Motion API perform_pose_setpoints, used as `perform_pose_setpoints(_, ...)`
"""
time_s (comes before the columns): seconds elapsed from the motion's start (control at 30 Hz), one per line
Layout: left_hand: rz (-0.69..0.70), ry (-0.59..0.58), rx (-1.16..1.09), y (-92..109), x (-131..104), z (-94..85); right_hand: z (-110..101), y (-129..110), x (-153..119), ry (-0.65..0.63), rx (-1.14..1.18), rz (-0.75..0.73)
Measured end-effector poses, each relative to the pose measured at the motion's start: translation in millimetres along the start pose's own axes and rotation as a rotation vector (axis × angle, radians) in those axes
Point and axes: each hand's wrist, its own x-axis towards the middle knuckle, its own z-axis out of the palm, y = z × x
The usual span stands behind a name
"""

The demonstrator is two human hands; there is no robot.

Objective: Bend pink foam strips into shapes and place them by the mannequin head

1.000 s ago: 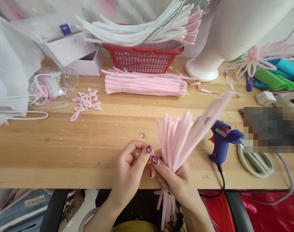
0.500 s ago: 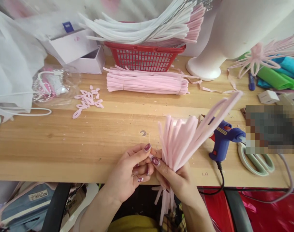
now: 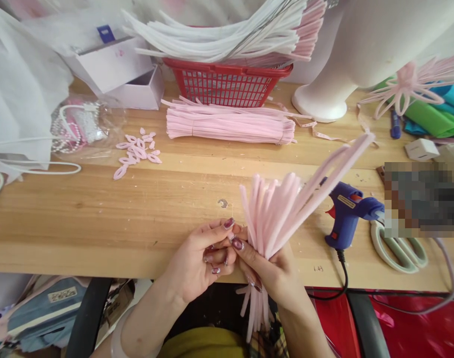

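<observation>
My right hand [image 3: 271, 271] grips a bunch of folded pink pipe cleaners [image 3: 275, 209] at the table's front edge; the looped ends fan upward and the loose ends hang below the edge. One longer loop sticks out to the upper right. My left hand [image 3: 200, 261] presses against the right thumb at the base of the bunch, fingers curled, pinching at a strand there; what it holds is hidden.
A flat bundle of pink pipe cleaners [image 3: 230, 124] lies mid-table before a red basket [image 3: 227, 82] heaped with white ones. Small pink loops [image 3: 137, 151] lie left. A blue glue gun [image 3: 348, 211], scissors [image 3: 398, 248], a white mannequin base [image 3: 323, 99] and a white box [image 3: 130, 84] surround them.
My left hand's fingers have curled in closer to the base of the bunch. The bunch stays in my right hand; the view has shifted slightly.
</observation>
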Motion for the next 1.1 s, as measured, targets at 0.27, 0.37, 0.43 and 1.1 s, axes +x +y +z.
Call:
perform_pose_setpoints(0.27,0.026,0.024,0.007,-0.2,0.5,0.7,-1.2,-0.6,1.3,0.024,-0.018,0.015)
perform_pose_setpoints(0.37,0.037,0.028,0.003,-1.3,1.1,0.4,-0.8,-0.8,1.4,0.028,-0.028,0.017)
perform_pose_setpoints(0.43,0.041,0.028,0.001,-1.9,1.4,-0.4,-0.5,-1.3,1.7,0.030,-0.032,0.016)
perform_pose_setpoints(1.1,0.136,0.015,-0.134,-3.8,1.3,-0.4,-4.6,1.3,9.7,-0.015,0.006,-0.008)
